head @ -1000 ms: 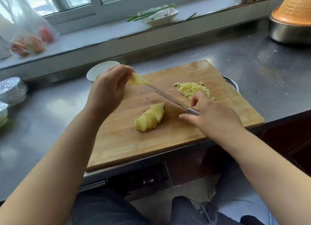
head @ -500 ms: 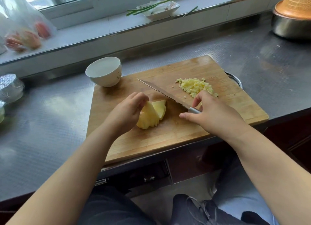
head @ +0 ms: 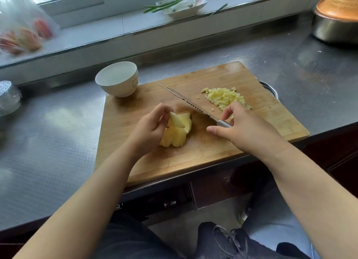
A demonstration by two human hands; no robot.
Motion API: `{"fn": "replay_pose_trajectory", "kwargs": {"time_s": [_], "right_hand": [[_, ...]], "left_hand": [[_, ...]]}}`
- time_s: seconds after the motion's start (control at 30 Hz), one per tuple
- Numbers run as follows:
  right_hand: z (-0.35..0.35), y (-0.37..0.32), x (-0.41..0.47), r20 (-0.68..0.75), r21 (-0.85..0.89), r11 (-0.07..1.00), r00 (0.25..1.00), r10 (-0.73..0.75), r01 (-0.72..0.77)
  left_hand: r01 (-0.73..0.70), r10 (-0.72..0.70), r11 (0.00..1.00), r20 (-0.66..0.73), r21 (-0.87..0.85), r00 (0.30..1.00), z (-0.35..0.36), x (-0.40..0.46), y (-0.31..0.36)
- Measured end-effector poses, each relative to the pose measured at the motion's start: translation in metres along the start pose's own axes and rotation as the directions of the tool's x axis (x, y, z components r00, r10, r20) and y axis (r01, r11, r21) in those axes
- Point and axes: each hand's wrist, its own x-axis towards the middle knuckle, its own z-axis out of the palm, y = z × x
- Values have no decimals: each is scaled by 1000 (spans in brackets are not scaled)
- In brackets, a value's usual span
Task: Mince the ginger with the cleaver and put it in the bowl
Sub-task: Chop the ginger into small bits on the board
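No writing could be read anywhere; the white bowl [head: 117, 79] bore only a small grey mark on its side, too small to make out. The left hand [head: 150, 126] was curled, its fingertips pinching 1 pale yellow ginger slice [head: 175, 121] held tilted above the ginger pile [head: 177, 135] of cut pieces, which lay on the wooden cutting board [head: 261, 111] near its middle. The right hand [head: 246, 130] gripped the metal handle of the knife [head: 195, 107], fingers wrapped round it and the thumb stretched along the near side; the blade pointed toward the board's far left corner, where the bowl stood partly over the board's edge. The minced ginger [head: 224, 98] lay in a loose heap on the far right part of the board, just beyond the right hand. The board sat at the near edge of the steel bench [head: 54, 123].
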Motion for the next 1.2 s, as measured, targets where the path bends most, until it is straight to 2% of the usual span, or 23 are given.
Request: {"fn": "replay_pose_trajectory", "kwargs": {"time_s": [0.23,0.47,0.7,1.0,1.2], "right_hand": [[0,-1,0,6,5,1000,1000,6,-6],[0,-4,0,-1,-14,1000,1000,12,-12],[0,-4,0,-12,-11,1000,1000,20,-20],[0,-4,0,-11,-10,1000,1000,12,-12],[1,-4,-1,-15,-24,1000,1000,9,-10]], "left_hand": [[-61,58,997,-42,-52,997,0,-4,-3],[-154,154,974,14,164,988,11,4,0],[-242,249,948,-7,208,969,21,7,0],[-178,184,981,-89,77,979,14,-4,-6],[-67,67,998,20,2,998,11,-7,-10]]}}
